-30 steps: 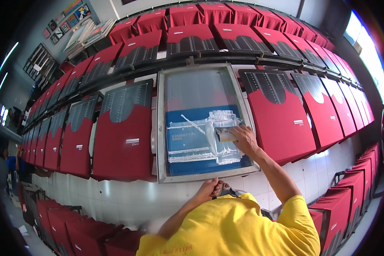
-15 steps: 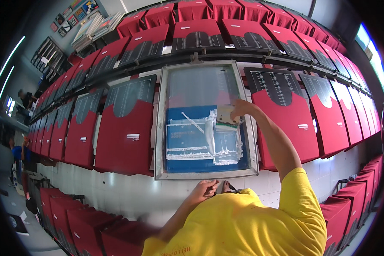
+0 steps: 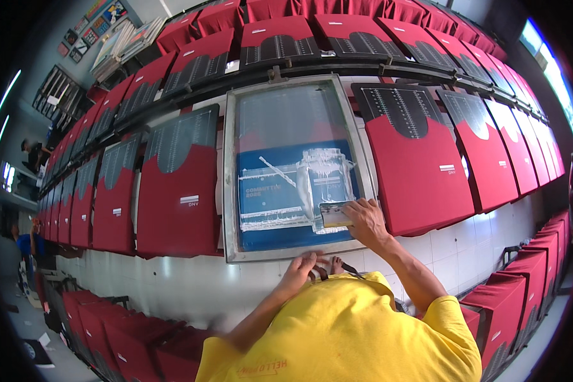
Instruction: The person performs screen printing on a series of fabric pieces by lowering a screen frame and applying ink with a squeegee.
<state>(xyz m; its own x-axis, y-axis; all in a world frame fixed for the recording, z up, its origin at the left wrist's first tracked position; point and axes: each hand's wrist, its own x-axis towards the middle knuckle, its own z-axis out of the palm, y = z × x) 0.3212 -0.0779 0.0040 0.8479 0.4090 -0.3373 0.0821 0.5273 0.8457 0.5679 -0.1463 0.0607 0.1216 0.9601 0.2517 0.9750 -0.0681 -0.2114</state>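
White-tiled bench (image 3: 172,286), grey wall (image 3: 57,70), bright window (image 3: 544,57) at right.

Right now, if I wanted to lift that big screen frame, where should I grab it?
Probably the near bottom rail of the frame, coming from the front edge where the left hand already rests. That rail is bare metal and faces the person. The far top rail looks fixed to the long bar, and the mesh carries wet white ink where the right hand holds the squeegee.

Small white rectangular labels (image 3: 188,200) sit on red shirts; colourful posters (image 3: 108,14) hang upper left.
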